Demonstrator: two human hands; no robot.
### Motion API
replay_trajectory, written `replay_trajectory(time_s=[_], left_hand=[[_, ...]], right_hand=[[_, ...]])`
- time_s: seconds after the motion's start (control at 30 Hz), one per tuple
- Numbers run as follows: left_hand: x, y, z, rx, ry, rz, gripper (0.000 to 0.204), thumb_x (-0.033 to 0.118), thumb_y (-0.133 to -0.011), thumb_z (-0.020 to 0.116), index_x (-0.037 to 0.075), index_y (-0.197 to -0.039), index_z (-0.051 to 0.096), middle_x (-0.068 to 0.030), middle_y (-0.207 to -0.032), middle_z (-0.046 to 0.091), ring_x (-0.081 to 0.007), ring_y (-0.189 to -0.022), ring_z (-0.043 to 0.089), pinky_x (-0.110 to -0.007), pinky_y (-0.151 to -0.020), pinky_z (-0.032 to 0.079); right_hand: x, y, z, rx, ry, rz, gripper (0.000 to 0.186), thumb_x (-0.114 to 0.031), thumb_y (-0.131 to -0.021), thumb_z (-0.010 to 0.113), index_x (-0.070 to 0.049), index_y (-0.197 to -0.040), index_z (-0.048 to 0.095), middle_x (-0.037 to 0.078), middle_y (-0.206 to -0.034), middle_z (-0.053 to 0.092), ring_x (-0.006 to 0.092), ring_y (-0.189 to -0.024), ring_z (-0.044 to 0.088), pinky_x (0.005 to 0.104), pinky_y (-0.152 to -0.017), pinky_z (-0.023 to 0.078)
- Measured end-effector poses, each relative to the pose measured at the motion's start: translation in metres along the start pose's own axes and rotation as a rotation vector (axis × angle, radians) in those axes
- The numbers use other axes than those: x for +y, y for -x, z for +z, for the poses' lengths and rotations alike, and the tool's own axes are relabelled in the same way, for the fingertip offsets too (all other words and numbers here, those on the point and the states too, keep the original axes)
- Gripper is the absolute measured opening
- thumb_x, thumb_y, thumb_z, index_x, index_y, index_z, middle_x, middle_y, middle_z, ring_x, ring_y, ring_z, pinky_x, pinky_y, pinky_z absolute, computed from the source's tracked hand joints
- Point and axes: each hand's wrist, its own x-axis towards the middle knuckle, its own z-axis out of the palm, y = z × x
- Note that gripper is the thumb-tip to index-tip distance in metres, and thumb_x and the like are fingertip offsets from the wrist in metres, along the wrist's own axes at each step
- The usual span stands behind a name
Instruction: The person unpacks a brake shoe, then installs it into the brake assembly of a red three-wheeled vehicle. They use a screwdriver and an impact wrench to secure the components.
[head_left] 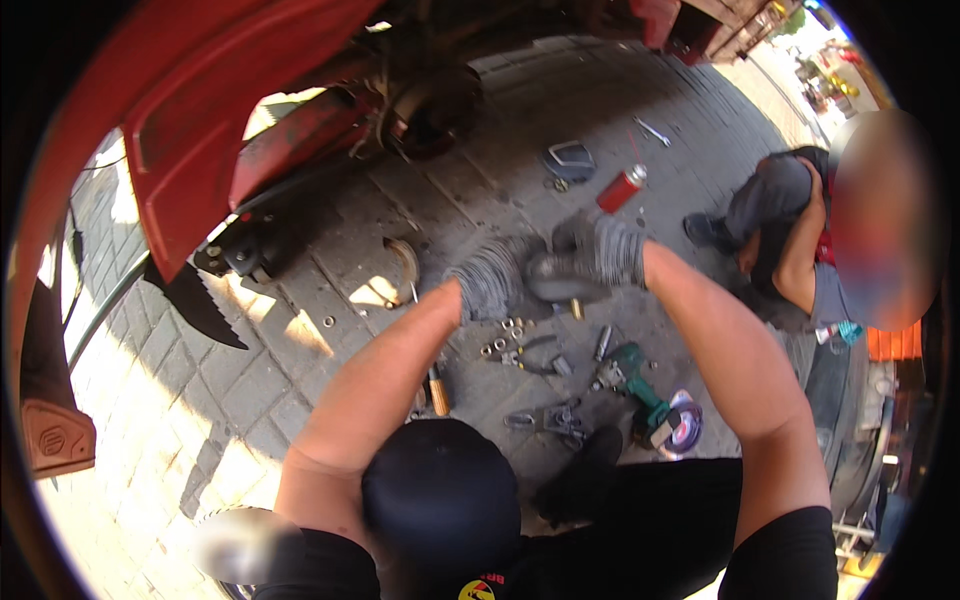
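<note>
My left hand (497, 278), in a grey knit work glove, is closed on the near left side of a dark, rounded part (568, 281). My right hand (604, 250), gloved alike, curls over the same part from the right. Both hands meet above the paving, and motion blur hides the part's exact kind. Just below it lies a small brass-coloured cylinder (577, 309). Several nuts (500, 346) and a pair of pliers (530, 356) are on the ground nearer to me. A red spray can (622, 189) lies beyond my right hand.
A raised red vehicle (190, 150) with an exposed wheel hub (432, 112) fills the upper left, a jack (245, 246) beneath. Around lie a curved brake shoe (404, 264), a wooden-handled tool (438, 392), a green power tool (632, 375) and a wrench (653, 132). Another person (785, 205) sits at right.
</note>
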Motion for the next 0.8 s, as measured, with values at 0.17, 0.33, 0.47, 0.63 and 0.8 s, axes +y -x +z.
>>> replay_trajectory(time_s=[0.17, 0.33, 0.47, 0.63, 0.8], left_hand=[[-0.014, 0.002, 0.004, 0.097, 0.051, -0.146, 0.066, 0.038, -0.058, 0.084, -0.001, -0.107, 0.061, -0.0187, -0.094, 0.069, -0.0284, -0.087, 0.068, -0.036, -0.078, 0.054], [-0.018, 0.018, -0.003, 0.151, -0.087, -0.316, 0.062, 0.038, -0.060, 0.083, -0.002, -0.102, 0.062, -0.0194, -0.090, 0.069, -0.0269, -0.085, 0.069, -0.036, -0.077, 0.055], [-0.011, 0.034, 0.008, 0.006, -0.146, -0.374, 0.056, 0.030, -0.059, 0.081, -0.001, -0.101, 0.063, -0.0189, -0.086, 0.068, -0.0285, -0.082, 0.068, -0.037, -0.075, 0.054], [0.009, 0.057, 0.034, -0.187, 0.035, -0.424, 0.054, 0.027, -0.059, 0.080, 0.000, -0.102, 0.063, -0.0182, -0.086, 0.068, -0.0292, -0.082, 0.068, -0.038, -0.075, 0.054], [0.003, 0.068, 0.059, -0.184, 0.186, -0.253, 0.058, 0.030, -0.062, 0.085, -0.001, -0.105, 0.063, -0.0175, -0.095, 0.068, -0.0258, -0.090, 0.066, -0.037, -0.080, 0.052]], right_hand=[[0.045, 0.023, -0.017, 0.210, -0.265, -0.065, 0.035, -0.031, -0.088, 0.066, -0.001, -0.106, 0.067, 0.014, -0.092, 0.069, 0.0211, -0.087, 0.065, 0.0348, -0.079, 0.051], [0.106, 0.071, -0.007, 0.103, -0.365, 0.305, 0.035, -0.033, -0.087, 0.067, -0.001, -0.103, 0.067, 0.010, -0.087, 0.067, 0.0170, -0.081, 0.064, 0.0331, -0.074, 0.052], [0.104, 0.064, 0.058, -0.011, -0.395, 0.167, 0.052, -0.028, -0.079, 0.076, -0.001, -0.119, 0.058, 0.014, -0.102, 0.066, 0.0224, -0.096, 0.063, 0.0352, -0.083, 0.052], [0.054, 0.054, 0.131, 0.157, -0.342, -0.222, 0.077, -0.026, -0.066, 0.084, -0.003, -0.129, 0.048, 0.019, -0.106, 0.064, 0.0293, -0.102, 0.063, 0.0380, -0.086, 0.052], [0.042, 0.041, 0.126, -0.245, -0.472, -0.302, 0.066, -0.030, -0.065, 0.082, -0.003, -0.118, 0.053, 0.019, -0.100, 0.066, 0.0310, -0.092, 0.067, 0.0381, -0.083, 0.054]])
